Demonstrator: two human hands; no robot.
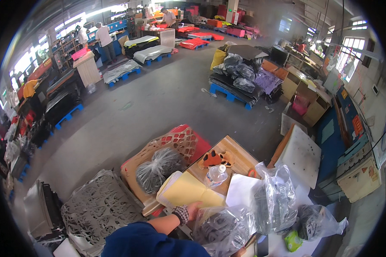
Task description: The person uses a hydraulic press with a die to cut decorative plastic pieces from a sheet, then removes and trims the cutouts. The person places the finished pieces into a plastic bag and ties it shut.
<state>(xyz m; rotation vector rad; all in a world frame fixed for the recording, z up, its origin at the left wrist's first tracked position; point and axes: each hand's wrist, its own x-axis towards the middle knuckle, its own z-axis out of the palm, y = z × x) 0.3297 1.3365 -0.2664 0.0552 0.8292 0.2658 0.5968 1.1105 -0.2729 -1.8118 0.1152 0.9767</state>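
My left hand (194,210), below a black-and-white checked wristband, is at the left side of a clear plastic bag (223,227) full of dark cut pieces. Its fingers are partly hidden by the bag, so their grip does not show. Just beyond this hand lies an open yellowish notebook (191,190). Only a sliver of my right hand (239,252) shows at the lower edge, beneath the same bag; its fingers are out of sight. To the right stands a taller clear bag (275,199) of dark pieces, with a smaller tied bag (315,222) beside it.
A clear bottle (216,175) and an orange-and-black item (216,159) sit on the wooden tabletop (229,147). Left are a tied bag (158,169) and grey cut-out sheets (101,210). Farther off stand a loaded blue pallet (230,95), a blue machine (345,137) and several people.
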